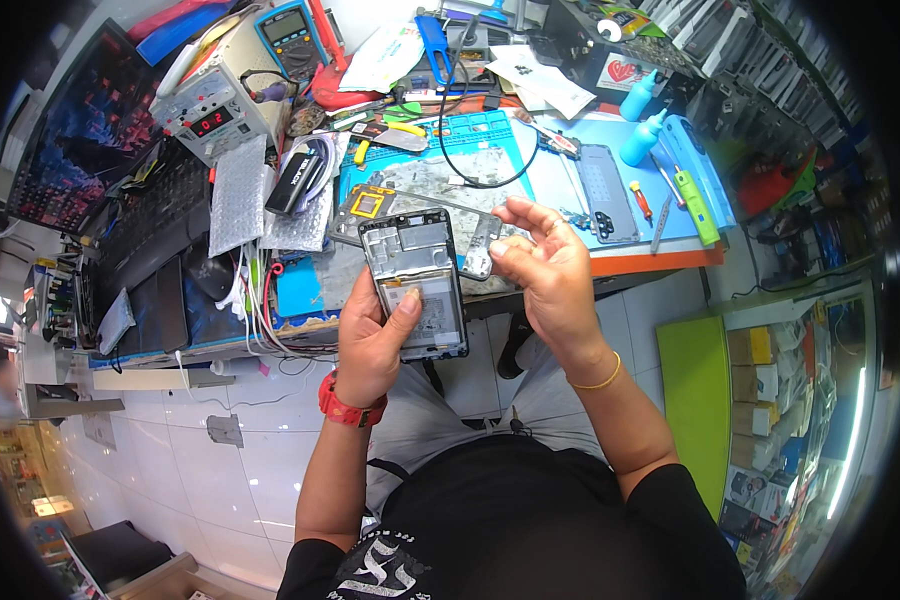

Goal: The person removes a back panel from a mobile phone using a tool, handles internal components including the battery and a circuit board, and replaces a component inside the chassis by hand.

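Note:
My left hand [372, 335] is closed around an opened smartphone [425, 306], its thumb pressed on the battery area. The phone's inside faces up, with metal shielding at the top and a dark frame around it. My right hand [550, 265] is raised to the right of the phone, fingers curled and the thumb apart from them. I see nothing held between them. Behind both hands, a dark phone frame with a yellow-edged square [368, 204] lies on the grey work mat [470, 172], partly covered by the phone and near my right fingertips.
A power supply [215, 120] and a multimeter [293, 38] stand at the back left, beside bubble-wrap pouches [238, 200] and a keyboard [150, 215]. On the right are a phone back cover [608, 195], blue bottles [642, 138], a green pen-shaped tool [695, 205] and screwdrivers. A black cable [445, 150] loops over the mat.

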`<state>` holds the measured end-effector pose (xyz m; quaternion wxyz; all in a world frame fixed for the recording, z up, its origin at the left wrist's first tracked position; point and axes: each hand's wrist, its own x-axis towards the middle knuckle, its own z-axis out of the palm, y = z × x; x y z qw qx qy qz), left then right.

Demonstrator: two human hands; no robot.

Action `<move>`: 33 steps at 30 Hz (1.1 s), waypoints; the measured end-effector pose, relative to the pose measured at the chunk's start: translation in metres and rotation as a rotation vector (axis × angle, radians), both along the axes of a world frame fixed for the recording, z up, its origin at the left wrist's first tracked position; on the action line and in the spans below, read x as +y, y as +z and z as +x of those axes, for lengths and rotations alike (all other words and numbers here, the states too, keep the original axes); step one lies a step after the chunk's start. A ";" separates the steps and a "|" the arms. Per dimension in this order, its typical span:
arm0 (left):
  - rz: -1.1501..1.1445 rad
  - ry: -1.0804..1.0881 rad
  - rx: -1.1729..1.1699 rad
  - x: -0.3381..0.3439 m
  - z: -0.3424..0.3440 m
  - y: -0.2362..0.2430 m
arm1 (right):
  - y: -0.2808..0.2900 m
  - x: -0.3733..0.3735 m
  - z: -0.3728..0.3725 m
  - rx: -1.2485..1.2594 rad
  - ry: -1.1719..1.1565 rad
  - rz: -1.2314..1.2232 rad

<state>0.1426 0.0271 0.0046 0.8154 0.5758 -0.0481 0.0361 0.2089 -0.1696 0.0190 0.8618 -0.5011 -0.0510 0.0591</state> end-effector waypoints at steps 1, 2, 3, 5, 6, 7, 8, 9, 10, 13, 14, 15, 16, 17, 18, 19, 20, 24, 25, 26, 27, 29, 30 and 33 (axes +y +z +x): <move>-0.002 -0.013 0.018 -0.001 0.001 -0.003 | -0.001 -0.004 0.000 -0.015 0.003 -0.009; 0.020 -0.019 0.020 0.000 0.001 -0.006 | -0.004 -0.004 0.001 -0.037 0.020 -0.021; 0.042 -0.027 0.022 0.002 0.000 -0.008 | -0.007 -0.002 0.000 -0.058 0.035 -0.034; 0.042 -0.012 0.013 0.001 -0.002 -0.012 | -0.009 0.001 0.000 -0.056 0.047 -0.055; 0.018 0.014 0.005 -0.001 -0.003 -0.012 | -0.006 -0.002 -0.001 -0.080 0.043 -0.161; 0.002 0.046 -0.002 -0.001 -0.004 -0.012 | -0.003 -0.003 -0.004 -0.102 0.044 -0.259; -0.027 0.047 -0.003 0.000 -0.006 -0.011 | 0.000 -0.005 -0.008 -0.206 -0.059 -0.415; -0.016 0.064 -0.009 0.002 -0.006 -0.017 | 0.001 -0.015 -0.005 -0.401 -0.223 -0.701; 0.000 0.095 -0.019 0.009 -0.009 -0.024 | 0.004 -0.032 0.002 -0.603 -0.380 -0.978; 0.002 0.098 -0.012 0.015 -0.012 -0.034 | 0.011 -0.089 0.025 -0.593 -0.741 -1.509; -0.012 0.076 -0.005 0.011 -0.012 -0.032 | 0.008 -0.114 0.034 -0.471 -0.799 -1.610; -0.023 0.052 -0.001 0.011 -0.012 -0.029 | 0.005 -0.138 0.041 -0.368 -0.833 -1.679; -0.028 0.030 0.015 0.015 -0.014 -0.035 | 0.008 -0.153 0.044 -0.233 -0.791 -1.769; -0.034 0.041 0.020 0.017 -0.016 -0.036 | 0.003 -0.166 0.048 -0.154 -0.747 -1.801; -0.040 0.050 0.024 0.017 -0.019 -0.037 | -0.002 -0.174 0.052 -0.115 -0.699 -1.845; -0.051 0.059 0.032 0.016 -0.021 -0.039 | -0.004 -0.176 0.055 -0.075 -0.648 -1.894; -0.060 0.057 0.043 0.016 -0.022 -0.037 | -0.006 -0.177 0.058 -0.075 -0.630 -1.894; -0.035 0.013 0.075 0.023 -0.025 -0.046 | 0.002 -0.170 0.064 -0.063 -0.596 -1.941; -0.013 0.020 0.077 0.023 -0.024 -0.048 | 0.003 -0.166 0.065 -0.055 -0.598 -1.966; 0.009 0.027 0.079 0.023 -0.024 -0.049 | 0.003 -0.164 0.067 -0.058 -0.598 -1.961; 0.019 0.024 0.074 0.023 -0.024 -0.048 | 0.002 -0.162 0.069 -0.062 -0.598 -1.956; 0.032 0.017 0.063 0.021 -0.025 -0.047 | -0.001 -0.165 0.072 -0.088 -0.609 -1.946; 0.036 0.005 0.064 0.021 -0.024 -0.047 | -0.008 -0.172 0.074 -0.111 -0.619 -1.936; 0.049 -0.010 0.067 0.021 -0.023 -0.047 | -0.015 -0.184 0.074 -0.138 -0.661 -1.930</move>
